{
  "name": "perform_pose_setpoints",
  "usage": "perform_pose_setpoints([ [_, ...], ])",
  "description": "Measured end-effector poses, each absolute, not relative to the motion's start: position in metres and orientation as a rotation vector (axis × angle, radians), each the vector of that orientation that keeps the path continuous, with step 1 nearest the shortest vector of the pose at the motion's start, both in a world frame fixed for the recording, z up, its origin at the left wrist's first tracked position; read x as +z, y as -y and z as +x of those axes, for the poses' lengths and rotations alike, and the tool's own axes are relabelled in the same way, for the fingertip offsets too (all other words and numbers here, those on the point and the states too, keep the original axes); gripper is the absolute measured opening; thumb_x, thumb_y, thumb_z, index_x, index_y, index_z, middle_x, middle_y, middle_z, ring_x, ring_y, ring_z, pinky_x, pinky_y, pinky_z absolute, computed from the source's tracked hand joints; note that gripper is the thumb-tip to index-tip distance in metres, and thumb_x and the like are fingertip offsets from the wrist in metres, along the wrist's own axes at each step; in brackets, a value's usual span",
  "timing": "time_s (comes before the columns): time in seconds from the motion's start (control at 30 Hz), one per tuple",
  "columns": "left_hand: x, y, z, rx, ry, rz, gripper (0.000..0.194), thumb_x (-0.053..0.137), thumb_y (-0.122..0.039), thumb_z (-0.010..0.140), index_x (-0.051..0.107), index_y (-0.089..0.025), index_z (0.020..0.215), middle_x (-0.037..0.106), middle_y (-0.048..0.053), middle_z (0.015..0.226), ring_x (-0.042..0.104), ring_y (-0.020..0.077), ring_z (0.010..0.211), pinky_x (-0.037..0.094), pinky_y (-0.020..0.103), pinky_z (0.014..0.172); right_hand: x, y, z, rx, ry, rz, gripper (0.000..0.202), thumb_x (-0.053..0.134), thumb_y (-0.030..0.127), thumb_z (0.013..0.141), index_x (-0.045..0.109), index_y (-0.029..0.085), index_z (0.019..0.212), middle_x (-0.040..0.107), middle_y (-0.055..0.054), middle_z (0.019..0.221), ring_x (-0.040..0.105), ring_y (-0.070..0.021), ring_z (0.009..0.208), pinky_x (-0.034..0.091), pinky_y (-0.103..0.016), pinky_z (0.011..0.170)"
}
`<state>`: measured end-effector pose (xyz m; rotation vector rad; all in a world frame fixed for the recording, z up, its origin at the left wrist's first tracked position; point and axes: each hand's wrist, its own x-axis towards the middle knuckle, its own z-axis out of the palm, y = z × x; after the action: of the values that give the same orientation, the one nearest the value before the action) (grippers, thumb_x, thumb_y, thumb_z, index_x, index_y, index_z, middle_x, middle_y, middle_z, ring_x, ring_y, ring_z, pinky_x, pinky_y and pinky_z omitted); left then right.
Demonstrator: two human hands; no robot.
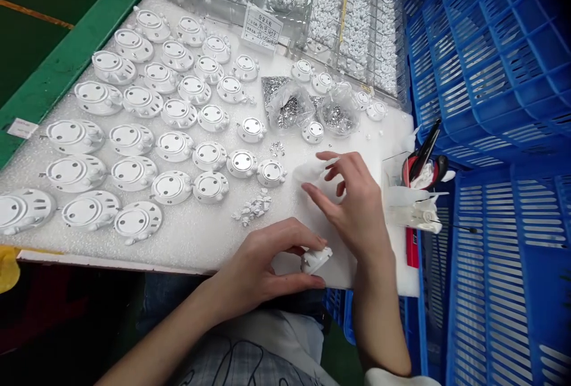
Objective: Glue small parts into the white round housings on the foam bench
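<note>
My left hand grips a small white plastic part between thumb and fingers, just above the near edge of the foam sheet. Beyond it, my right hand hovers with thumb and fingers apart over a translucent white squeeze bottle, which lies on the foam. Whether a fingertip touches the bottle I cannot tell. Left of the hands lies a little heap of white plastic pieces. A few tiny metal pieces are scattered farther back, near a round white part.
Rows of white oval assemblies cover the left of the foam sheet. Clear bags of metal bits sit mid-back. Behind stands a divided clear tray of white pieces. Scissors rise from a holder, beside blue crates.
</note>
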<state>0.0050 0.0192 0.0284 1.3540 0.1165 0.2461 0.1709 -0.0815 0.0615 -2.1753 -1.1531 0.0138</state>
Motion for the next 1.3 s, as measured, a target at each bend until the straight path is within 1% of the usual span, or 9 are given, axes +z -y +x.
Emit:
perform_pose_setpoints([
  [0.1,0.028,-0.019,0.005,0.237,-0.119,1.333,0.027,0.090,-0.025,0.084,0.082,-0.025,0.110,0.083,0.008,0.108,0.078,0.0240,0.102,0.061,0.031,0.091,0.059,0.080,0.168,-0.007,1.106,-2.053,0.007,0.071,0.025,0.093,0.070,0.025,0.100,0.069,-0.002,0.100,0.063,-0.0148,0.077,0.051,-0.029,0.060],
  [0.23,0.034,-0.018,0.006,0.231,-0.232,1.124,0.028,0.096,-0.024,0.077,0.083,-0.025,0.102,0.083,0.006,0.101,0.078,0.0219,0.095,0.062,0.028,0.084,0.066,0.088,0.164,0.094,0.836,-1.676,0.016,0.071,0.036,0.092,0.066,0.026,0.103,0.072,-0.005,0.107,0.070,-0.0189,0.089,0.054,-0.028,0.060],
  [0.33,0.043,-0.014,0.008,0.228,-0.334,0.788,0.028,0.099,-0.029,0.073,0.081,-0.025,0.094,0.084,0.003,0.095,0.081,0.0199,0.089,0.062,0.024,0.079,0.069,0.093,0.165,0.187,0.639,-1.426,0.024,0.074,0.045,0.090,0.061,0.027,0.100,0.075,-0.002,0.092,0.068,-0.0163,0.067,0.049,-0.026,0.049],
  [0.4,0.051,-0.010,0.011,0.191,-0.402,0.579,0.030,0.099,-0.034,0.073,0.078,-0.024,0.092,0.084,0.002,0.091,0.083,0.0187,0.085,0.062,0.021,0.076,0.070,0.095,0.167,0.229,0.545,-1.327,0.032,0.079,0.051,0.085,0.060,0.027,0.093,0.065,0.005,0.069,0.053,-0.0111,0.047,0.037,-0.023,0.039],
  [0.5,0.061,-0.005,0.016,0.132,-0.508,0.380,0.032,0.099,-0.034,0.074,0.076,-0.021,0.091,0.083,0.001,0.088,0.083,0.0153,0.083,0.061,0.016,0.073,0.072,0.097,0.170,0.284,0.444,-1.283,0.040,0.086,0.057,0.078,0.062,0.025,0.083,0.046,0.009,0.058,0.036,-0.0075,0.042,0.023,-0.021,0.035],
  [0.73,0.067,0.003,0.023,0.073,-0.619,0.265,0.037,0.100,-0.033,0.073,0.072,-0.017,0.089,0.081,-0.001,0.082,0.082,0.0132,0.080,0.063,0.014,0.071,0.072,0.095,0.169,0.216,0.435,-1.340,0.059,0.069,0.076,0.086,0.048,0.024,0.066,0.029,0.008,0.061,0.025,-0.0086,0.046,0.022,-0.027,0.041],
  [0.9,0.067,0.004,0.024,0.077,-0.634,0.281,0.041,0.101,-0.035,0.071,0.070,-0.017,0.091,0.080,-0.002,0.082,0.081,0.0133,0.081,0.062,0.014,0.070,0.069,0.099,0.166,0.034,0.652,-1.354,0.057,0.081,0.059,0.084,0.043,0.024,0.059,0.027,0.007,0.057,0.027,-0.0116,0.048,0.021,-0.031,0.045],
  [1.07,0.066,0.005,0.025,0.071,-0.646,0.309,0.043,0.101,-0.037,0.071,0.068,-0.018,0.091,0.078,-0.003,0.081,0.080,0.0133,0.082,0.062,0.015,0.074,0.069,0.104,0.162,0.009,0.796,-1.491,0.055,0.075,0.056,0.090,0.045,0.025,0.056,0.030,0.004,0.054,0.034,-0.0161,0.054,0.025,-0.034,0.053],
  [1.3,0.063,0.006,0.023,0.072,-0.618,0.294,0.039,0.099,-0.035,0.075,0.070,-0.018,0.093,0.079,-0.002,0.081,0.081,0.0137,0.083,0.063,0.016,0.076,0.058,0.100,0.163,-0.175,0.924,-1.477,0.056,0.069,0.045,0.097,0.036,0.023,0.058,0.028,0.005,0.055,0.030,-0.0122,0.053,0.022,-0.035,0.056],
])
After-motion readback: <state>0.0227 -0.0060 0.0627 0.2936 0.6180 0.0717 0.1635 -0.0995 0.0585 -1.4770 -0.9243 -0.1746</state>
